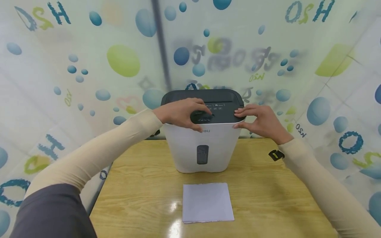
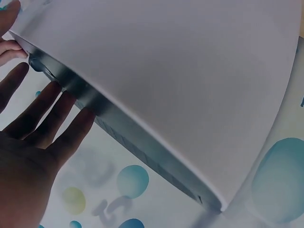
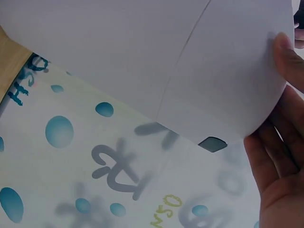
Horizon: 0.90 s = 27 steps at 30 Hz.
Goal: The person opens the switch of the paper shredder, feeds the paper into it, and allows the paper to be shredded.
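A white paper shredder (image 1: 184, 148) with a black top stands upright on the table, a dark window low on its front. Over the front middle of that top is my left hand (image 1: 183, 112), its fingertips at the control panel and its thumb in front of the printed logo. In the left wrist view, the fingers (image 2: 71, 130) of this hand reach spread toward the dark top. My right hand (image 1: 262, 120) grips the shredder's right front corner, fingers over the black top and thumb below the rim. The right wrist view has the thumb (image 3: 287, 61) against the white wall.
White sheets of paper (image 1: 207, 203) lie flat on the wooden table (image 1: 143, 198) in front of the shredder. Right behind the table hangs a patterned curtain (image 1: 125, 92) with blue and green spots. A black strap (image 1: 276, 155) is at the right wrist.
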Available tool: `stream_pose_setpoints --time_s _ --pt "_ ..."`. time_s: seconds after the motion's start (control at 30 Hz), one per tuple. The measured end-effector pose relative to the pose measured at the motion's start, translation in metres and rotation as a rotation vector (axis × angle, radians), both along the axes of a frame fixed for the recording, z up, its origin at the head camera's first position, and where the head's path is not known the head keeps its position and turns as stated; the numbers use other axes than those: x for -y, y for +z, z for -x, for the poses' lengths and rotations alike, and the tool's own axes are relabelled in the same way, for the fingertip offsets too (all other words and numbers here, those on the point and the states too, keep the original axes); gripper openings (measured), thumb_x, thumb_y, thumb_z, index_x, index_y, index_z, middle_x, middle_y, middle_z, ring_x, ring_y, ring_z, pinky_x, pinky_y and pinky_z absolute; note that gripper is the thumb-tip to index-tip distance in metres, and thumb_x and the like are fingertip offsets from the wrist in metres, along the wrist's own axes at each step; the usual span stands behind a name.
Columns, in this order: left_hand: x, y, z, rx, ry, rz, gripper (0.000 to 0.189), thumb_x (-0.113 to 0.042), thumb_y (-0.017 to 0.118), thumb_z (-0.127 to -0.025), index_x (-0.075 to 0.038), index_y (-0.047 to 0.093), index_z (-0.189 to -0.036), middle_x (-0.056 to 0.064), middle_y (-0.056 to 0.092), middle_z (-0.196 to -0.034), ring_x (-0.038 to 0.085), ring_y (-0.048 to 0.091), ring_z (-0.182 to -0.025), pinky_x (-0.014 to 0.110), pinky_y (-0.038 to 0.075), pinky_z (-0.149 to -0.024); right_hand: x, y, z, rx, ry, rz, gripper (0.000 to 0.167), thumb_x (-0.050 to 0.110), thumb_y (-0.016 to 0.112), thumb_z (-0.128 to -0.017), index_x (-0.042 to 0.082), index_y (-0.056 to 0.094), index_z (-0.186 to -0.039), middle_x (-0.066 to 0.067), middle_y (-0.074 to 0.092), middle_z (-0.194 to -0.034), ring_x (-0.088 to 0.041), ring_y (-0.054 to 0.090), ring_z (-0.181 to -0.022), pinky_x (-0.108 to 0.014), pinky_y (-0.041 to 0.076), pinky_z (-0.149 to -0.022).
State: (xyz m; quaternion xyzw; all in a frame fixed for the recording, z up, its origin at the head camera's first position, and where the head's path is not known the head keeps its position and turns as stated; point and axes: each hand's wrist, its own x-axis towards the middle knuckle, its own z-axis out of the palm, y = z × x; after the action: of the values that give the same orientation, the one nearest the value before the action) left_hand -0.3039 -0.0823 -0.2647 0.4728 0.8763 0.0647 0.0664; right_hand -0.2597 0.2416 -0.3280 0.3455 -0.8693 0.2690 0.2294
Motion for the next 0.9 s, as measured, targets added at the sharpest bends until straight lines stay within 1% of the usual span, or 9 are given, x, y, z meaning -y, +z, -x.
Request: stream_pose_setpoints --time_s 0.07,0.13,0.3,0.33,0.57,0.63,0.73,0.83,0.9 --pt "-0.001 0.001 0.002 -0.002 -0.008 0.007 0.067 -0.053 0.078 -0.087 -0.029 0.056 -0.146 0.002 0.052 -0.146 0.024 0.05 -0.134 0.047 0.046 -0.11 0.0 0.004 0.001 -0.002 -0.005 -0.031 0.037 0.019 0.092 -0.075 0.009 0.081 -0.109 -0.008 0.078 -0.111 -0.026 0.075 -0.098 -0.029 0.053 -0.067" --pt "-0.001 0.002 0.004 0.001 -0.015 0.014 0.066 -0.052 0.078 -0.087 -0.03 0.056 -0.146 0.002 0.053 -0.146 0.024 0.05 -0.134 0.047 0.047 -0.109 -0.001 0.006 0.002 0.005 -0.008 -0.06 0.037 0.02 0.092 -0.075 0.01 0.081 -0.108 -0.007 0.079 -0.111 -0.024 0.075 -0.096 -0.027 0.05 -0.064" --pt "-0.003 0.004 0.006 0.016 -0.021 0.03 0.061 -0.049 0.08 -0.087 -0.032 0.06 -0.141 0.002 0.053 -0.145 0.025 0.048 -0.135 0.049 0.047 -0.109 -0.001 0.011 0.004 0.032 -0.017 -0.117 0.033 0.022 0.093 -0.074 0.011 0.083 -0.104 -0.004 0.079 -0.11 -0.022 0.075 -0.1 -0.034 0.057 -0.071" --pt "-0.003 0.005 0.006 0.015 -0.023 0.032 0.059 -0.048 0.081 -0.086 -0.032 0.062 -0.14 0.002 0.053 -0.144 0.025 0.049 -0.135 0.048 0.047 -0.109 -0.001 0.011 0.004 0.033 -0.019 -0.126 0.033 0.023 0.093 -0.074 0.011 0.083 -0.103 -0.004 0.079 -0.11 -0.022 0.075 -0.101 -0.034 0.057 -0.071" --pt "-0.001 0.007 0.011 0.018 -0.073 0.026 0.055 -0.043 0.084 -0.085 -0.028 0.068 -0.135 0.002 0.057 -0.137 0.021 0.052 -0.129 0.044 0.049 -0.106 0.0 0.016 0.006 0.053 -0.018 -0.142 0.034 0.026 0.094 -0.071 0.013 0.084 -0.101 -0.003 0.079 -0.109 -0.022 0.075 -0.102 -0.037 0.059 -0.075" --pt "-0.002 0.008 0.012 0.018 -0.083 0.022 0.054 -0.042 0.085 -0.084 -0.027 0.069 -0.134 0.002 0.058 -0.133 0.02 0.053 -0.124 0.042 0.05 -0.104 0.0 0.017 0.007 0.06 -0.014 -0.147 0.035 0.027 0.094 -0.071 0.013 0.083 -0.101 -0.003 0.08 -0.108 -0.022 0.075 -0.101 -0.039 0.06 -0.077" --pt "-0.003 0.009 0.014 0.008 -0.096 0.025 0.053 -0.042 0.086 -0.083 -0.027 0.071 -0.132 0.001 0.058 -0.125 0.018 0.054 -0.116 0.039 0.051 -0.097 0.0 0.02 0.008 0.075 -0.01 -0.16 0.037 0.028 0.094 -0.071 0.013 0.083 -0.102 -0.004 0.079 -0.109 -0.023 0.075 -0.102 -0.041 0.06 -0.081" --pt "-0.006 0.009 0.015 -0.003 -0.112 0.03 0.051 -0.042 0.086 -0.082 -0.026 0.072 -0.129 0.001 0.057 -0.116 0.019 0.053 -0.107 0.038 0.049 -0.089 -0.001 0.022 0.009 0.092 -0.014 -0.169 0.037 0.028 0.094 -0.071 0.013 0.083 -0.102 -0.004 0.079 -0.109 -0.023 0.074 -0.103 -0.041 0.06 -0.082" --pt "-0.008 0.009 0.016 -0.006 -0.118 0.032 0.048 -0.042 0.086 -0.082 -0.026 0.073 -0.126 0.001 0.056 -0.114 0.02 0.051 -0.104 0.038 0.048 -0.086 -0.002 0.023 0.008 0.102 -0.02 -0.168 0.037 0.028 0.094 -0.071 0.013 0.083 -0.102 -0.004 0.079 -0.109 -0.024 0.074 -0.104 -0.041 0.06 -0.081"
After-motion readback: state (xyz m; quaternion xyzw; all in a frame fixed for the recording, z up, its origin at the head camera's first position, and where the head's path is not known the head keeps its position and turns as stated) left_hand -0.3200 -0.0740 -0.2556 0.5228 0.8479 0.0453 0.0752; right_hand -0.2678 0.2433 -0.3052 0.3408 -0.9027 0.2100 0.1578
